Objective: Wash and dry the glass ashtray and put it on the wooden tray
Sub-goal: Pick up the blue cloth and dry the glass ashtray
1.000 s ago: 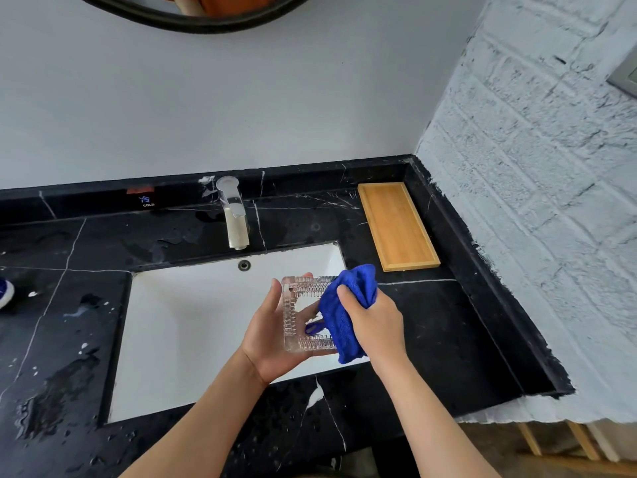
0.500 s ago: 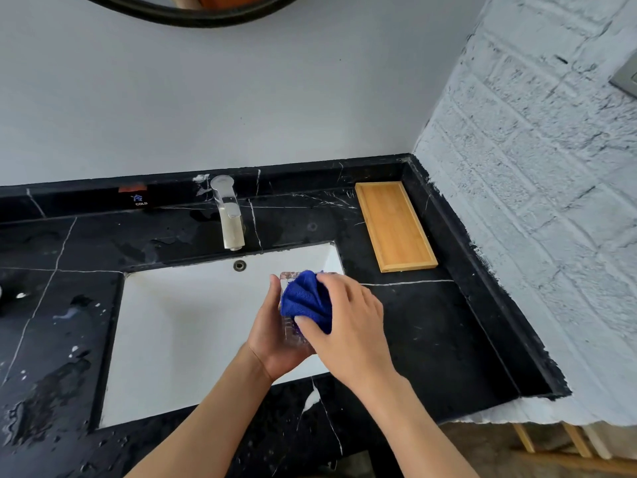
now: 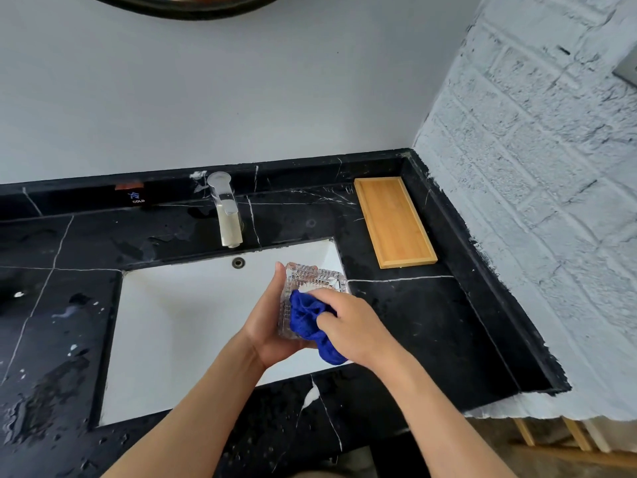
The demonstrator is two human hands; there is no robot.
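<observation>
The glass ashtray [image 3: 312, 282] sits cupped in her left hand [image 3: 272, 326] above the white sink [image 3: 179, 326], while the right hand [image 3: 355, 327] pinches a blue cloth [image 3: 306, 317] bunched against it; the wooden tray [image 3: 394, 220] lies apart, on the counter

The cloth [image 3: 307, 317] is deep blue, bunched against the clear ashtray [image 3: 312, 278], whose glass is cut in ridged, ribbed lines. The counter [image 3: 406, 315] is black stone with thin white veins and pale splashes. The sink [image 3: 193, 315] is plain white. The tray [image 3: 394, 220] is honey-yellow wood with a faint straight grain. The tap [image 3: 225, 210] is silvery. The back wall [image 3: 241, 91] is flat pale grey; the side wall [image 3: 537, 188] is white-painted brick, flecked with black at its edges.
</observation>
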